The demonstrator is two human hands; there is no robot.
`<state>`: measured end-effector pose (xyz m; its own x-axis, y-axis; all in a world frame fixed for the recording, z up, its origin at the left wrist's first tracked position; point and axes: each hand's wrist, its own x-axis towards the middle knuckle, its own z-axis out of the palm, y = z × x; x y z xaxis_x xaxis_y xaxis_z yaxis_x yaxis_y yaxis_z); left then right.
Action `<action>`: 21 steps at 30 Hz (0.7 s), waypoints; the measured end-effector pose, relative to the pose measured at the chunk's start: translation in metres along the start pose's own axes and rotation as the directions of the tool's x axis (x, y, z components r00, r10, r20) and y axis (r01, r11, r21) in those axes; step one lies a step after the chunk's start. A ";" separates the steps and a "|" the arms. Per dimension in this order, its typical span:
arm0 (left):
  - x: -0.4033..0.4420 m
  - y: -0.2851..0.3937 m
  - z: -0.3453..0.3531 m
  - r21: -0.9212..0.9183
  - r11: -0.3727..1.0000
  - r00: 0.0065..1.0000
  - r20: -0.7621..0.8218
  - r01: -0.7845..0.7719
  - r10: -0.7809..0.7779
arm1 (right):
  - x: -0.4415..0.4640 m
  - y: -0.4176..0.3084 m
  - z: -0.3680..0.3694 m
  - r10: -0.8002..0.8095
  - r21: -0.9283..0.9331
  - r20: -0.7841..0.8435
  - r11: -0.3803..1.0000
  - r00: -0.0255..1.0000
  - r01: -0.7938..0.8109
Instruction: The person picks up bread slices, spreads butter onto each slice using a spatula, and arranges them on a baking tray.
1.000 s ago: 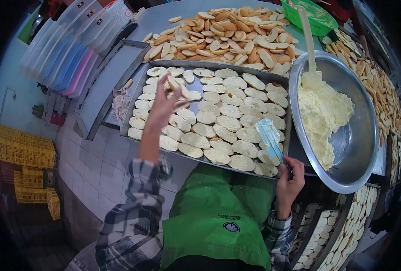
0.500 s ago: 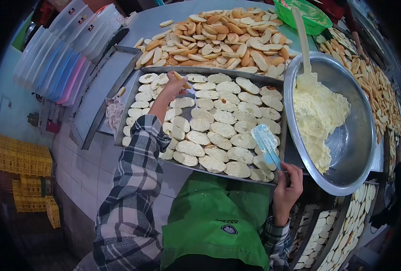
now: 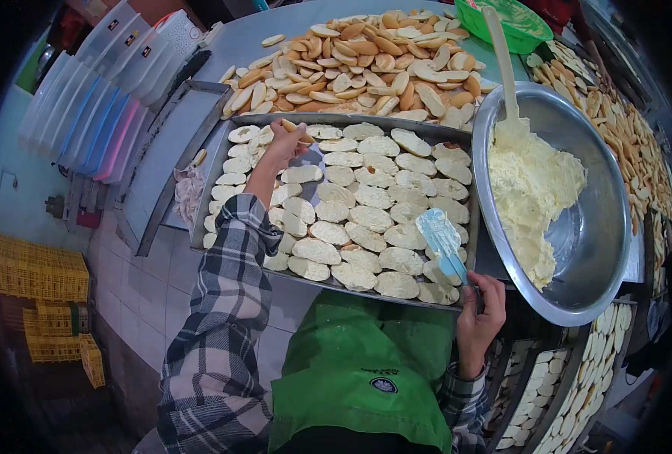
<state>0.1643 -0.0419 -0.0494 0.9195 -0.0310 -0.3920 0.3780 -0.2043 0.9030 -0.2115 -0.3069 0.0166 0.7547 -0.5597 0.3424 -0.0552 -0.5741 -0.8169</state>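
My left hand (image 3: 285,144) is closed on a bread slice (image 3: 299,134) over the far left part of a metal tray (image 3: 468,219). Rows of oval bread slices coated with pale cream (image 3: 370,218) fill most of that tray, and a small bare patch shows just below the hand. Around the handle of a light-blue spatula (image 3: 443,240) the fingers of my right hand (image 3: 481,312) are wrapped. Cream smears its blade, which is above the tray's near right corner. To the right a steel bowl (image 3: 604,250) holds a mass of pale cream (image 3: 532,189) with a long-handled scraper (image 3: 508,83) standing in it.
Beyond the tray lies a heap of bread slices (image 3: 366,57), with a green basin (image 3: 510,26) behind. More bread (image 3: 608,136) covers the right side. Filled trays (image 3: 578,386) sit lower right. Stacked plastic boxes (image 3: 79,113) and yellow crates (image 3: 37,268) stand left.
My left hand has shifted slightly left and stays on the bread slice. The right hand with the spatula has hardly moved. The whole view has drifted a little.
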 end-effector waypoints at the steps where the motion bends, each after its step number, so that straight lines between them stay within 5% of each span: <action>1: 0.002 -0.001 0.001 0.000 1.000 1.000 0.001 -0.001 0.001 | 0.000 -0.001 0.000 -0.004 -0.011 0.002 1.000 1.000 0.004; 6: -0.011 0.009 -0.001 -0.128 0.991 0.999 0.018 -0.028 0.030 | 0.000 0.000 -0.002 -0.010 -0.021 -0.010 1.000 1.000 0.010; 21: -0.004 0.003 0.006 -0.137 0.988 0.996 0.050 -0.069 0.076 | -0.005 -0.001 -0.004 0.015 -0.014 -0.016 1.000 1.000 -0.016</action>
<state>0.1614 -0.0484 -0.0466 0.9390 -0.0953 -0.3305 0.3253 -0.0658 0.9433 -0.2182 -0.3061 0.0177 0.7433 -0.5779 0.3370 -0.0763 -0.5737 -0.8155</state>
